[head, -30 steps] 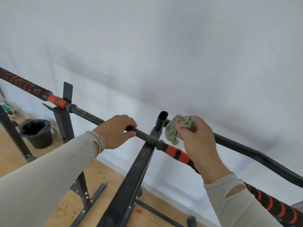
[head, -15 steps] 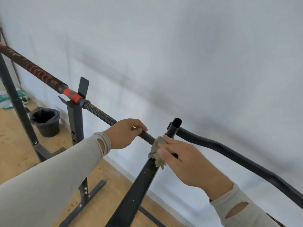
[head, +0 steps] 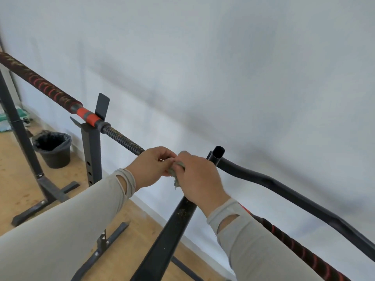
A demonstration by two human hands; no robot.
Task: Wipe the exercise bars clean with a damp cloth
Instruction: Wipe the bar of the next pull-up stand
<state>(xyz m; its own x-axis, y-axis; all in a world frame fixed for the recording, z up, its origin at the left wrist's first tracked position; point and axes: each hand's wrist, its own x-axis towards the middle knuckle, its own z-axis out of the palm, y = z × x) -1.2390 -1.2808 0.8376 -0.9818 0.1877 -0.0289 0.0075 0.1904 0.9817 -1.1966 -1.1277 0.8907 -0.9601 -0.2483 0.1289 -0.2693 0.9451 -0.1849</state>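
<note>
My sleeves low in frame. My right hand (head: 199, 179) curled around cloth (head: 176, 173), pressing it on threaded bar (head: 121, 137) at frame centre. My left hand (head: 151, 168) wrapped on bar, touching cloth, steadying. Best: squeeze firmly, twist into grooves, work up-left. Beyond, curved black bar (head: 284, 189), bucket (head: 53, 149) far left.

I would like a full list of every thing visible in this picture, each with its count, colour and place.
barbell: 1, black and red grips, threaded middle, running from upper left to lower right across the stands
cloth: 1, grey-green, on the barbell under the right hand
stands: 2 visible, black, left on the floor
angled black beam: 1, bottom centre
curved bar: 1, black, right
bucket: 1, black, floor at left
wall: 1, white, behind
floor: wooden, lower left
left hand: 1, gripping the barbell
right hand: 1, pressing the cloth
</note>
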